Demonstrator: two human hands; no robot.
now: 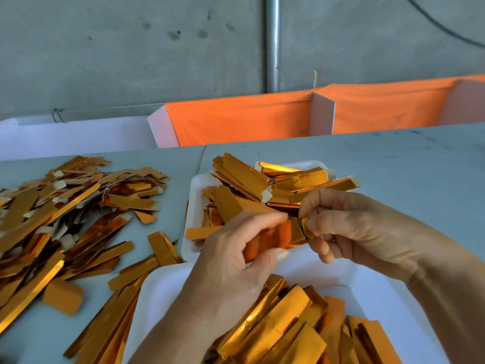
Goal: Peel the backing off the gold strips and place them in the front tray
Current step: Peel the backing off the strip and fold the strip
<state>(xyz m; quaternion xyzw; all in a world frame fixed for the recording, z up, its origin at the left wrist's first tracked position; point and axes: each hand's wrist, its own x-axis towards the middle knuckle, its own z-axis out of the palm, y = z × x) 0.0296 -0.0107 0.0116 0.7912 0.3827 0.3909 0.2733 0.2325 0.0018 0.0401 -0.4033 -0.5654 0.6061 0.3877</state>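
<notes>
Workshop: bare concrete wall [131, 48], worktable [367, 158] heaped with gold strips [52, 211].

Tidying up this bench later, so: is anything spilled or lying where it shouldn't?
Yes. Loose gold foil strips lie on the grey table between the big left pile and the two white foam trays, outside both. The far tray is overfilled, with strips poking past its rim.

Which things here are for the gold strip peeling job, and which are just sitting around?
For the job:
- gold strip, held in the left hand, its end pinched by the right hand
- far tray, heaped with strips
- near tray, also holding strips
- loose strip pile on the table

Just lying about:
- orange cloth
- metal pole
- black cable
</notes>
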